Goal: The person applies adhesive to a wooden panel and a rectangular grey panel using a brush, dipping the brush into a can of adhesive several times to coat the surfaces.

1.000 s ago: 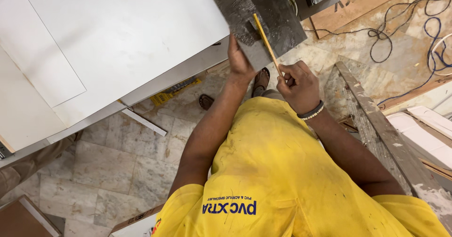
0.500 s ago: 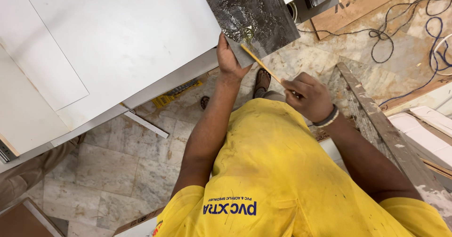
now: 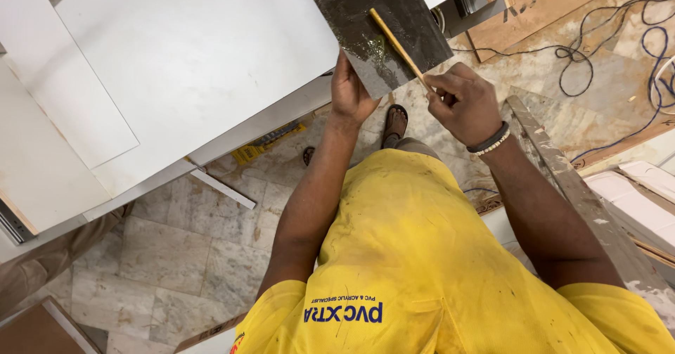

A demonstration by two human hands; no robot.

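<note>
A dark, glue-smeared board (image 3: pixel 380 23) lies on the edge of a large white panel (image 3: pixel 190 66). My left hand (image 3: pixel 351 90) grips the near edge of the dark board, thumb on top. A thin wooden stick (image 3: pixel 399 44) is pinched in my right hand (image 3: pixel 464 104), and its far end rests on the dark board's wet surface. A dark band and a bead bracelet sit on my right wrist. My yellow shirt fills the lower part of the view.
More white panels (image 3: pixel 63 108) lie at the left. Black and blue cables (image 3: pixel 619 37) trail over the marble floor at the right. A worn wooden plank (image 3: pixel 583 199) and white boards (image 3: pixel 640 192) stand at my right. A yellow tool (image 3: pixel 271 143) lies on the floor under the panel.
My right hand has swung the stick back up across the dark board. The left hand has stayed on the board's near edge.
</note>
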